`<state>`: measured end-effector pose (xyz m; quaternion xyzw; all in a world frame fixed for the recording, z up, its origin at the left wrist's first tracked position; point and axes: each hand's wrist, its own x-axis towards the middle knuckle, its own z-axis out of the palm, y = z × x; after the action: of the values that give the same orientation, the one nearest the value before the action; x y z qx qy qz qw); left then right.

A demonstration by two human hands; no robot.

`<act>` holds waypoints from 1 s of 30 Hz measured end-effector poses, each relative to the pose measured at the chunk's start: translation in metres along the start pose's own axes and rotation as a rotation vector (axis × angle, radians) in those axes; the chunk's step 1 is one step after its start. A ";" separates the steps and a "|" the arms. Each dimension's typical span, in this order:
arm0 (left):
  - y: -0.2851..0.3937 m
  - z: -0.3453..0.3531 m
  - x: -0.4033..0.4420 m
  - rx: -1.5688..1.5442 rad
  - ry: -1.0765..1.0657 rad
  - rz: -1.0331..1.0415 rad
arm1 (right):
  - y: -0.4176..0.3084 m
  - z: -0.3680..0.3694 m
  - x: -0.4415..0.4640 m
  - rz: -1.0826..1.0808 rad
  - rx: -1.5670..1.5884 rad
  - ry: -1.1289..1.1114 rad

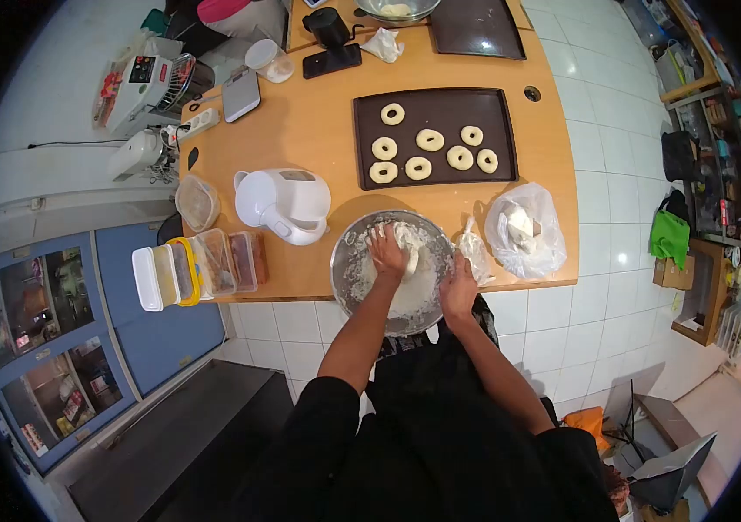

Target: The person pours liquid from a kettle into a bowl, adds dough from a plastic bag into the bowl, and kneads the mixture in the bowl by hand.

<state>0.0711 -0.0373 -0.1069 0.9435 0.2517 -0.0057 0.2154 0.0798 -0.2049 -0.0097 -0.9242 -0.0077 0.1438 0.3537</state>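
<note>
A metal bowl (355,296) with flour and pale dough (410,246) in it stands at the table's front edge. Inside the bowl my left hand (387,252) touches the floury dough, its fingers apart. My right hand (457,289) lies against the bowl's right rim, with the fingers round the edge. Just right of the bowl is a small plastic bag (475,251), and beside it a larger clear bag (527,233) with white contents. Behind the bowl, a dark baking tray (436,103) bears several dough rings (430,140).
Left of the bowl stand a white electric kettle (288,202) and several plastic containers (211,265). Farther back are a scale (241,96), a black jug (329,29), a glass bowl (423,9) and a second tray (477,28). Part of another person (236,24) shows at the top left.
</note>
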 end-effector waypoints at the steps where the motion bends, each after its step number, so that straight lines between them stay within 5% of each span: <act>1: 0.000 -0.001 -0.003 -0.052 0.042 0.033 | 0.000 0.001 0.002 -0.010 0.008 0.016; 9: 0.039 -0.021 -0.060 -0.159 -0.246 -0.192 | -0.003 0.011 0.008 -0.023 0.039 0.064; 13: 0.034 -0.012 -0.060 -0.224 -0.030 0.178 | 0.006 0.016 0.003 -0.046 0.047 0.087; 17: 0.020 -0.023 -0.063 -0.231 -0.278 0.251 | 0.001 0.011 0.006 -0.047 0.049 0.099; 26: -0.001 -0.068 -0.064 -0.290 -0.456 0.059 | 0.004 0.006 0.013 -0.050 -0.006 0.062; 30: -0.031 -0.058 -0.066 -0.137 -0.152 0.006 | 0.005 0.005 0.011 -0.060 -0.014 0.043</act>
<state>-0.0073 -0.0203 -0.0587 0.9242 0.2315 -0.0593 0.2979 0.0891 -0.2038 -0.0191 -0.9288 -0.0286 0.1132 0.3516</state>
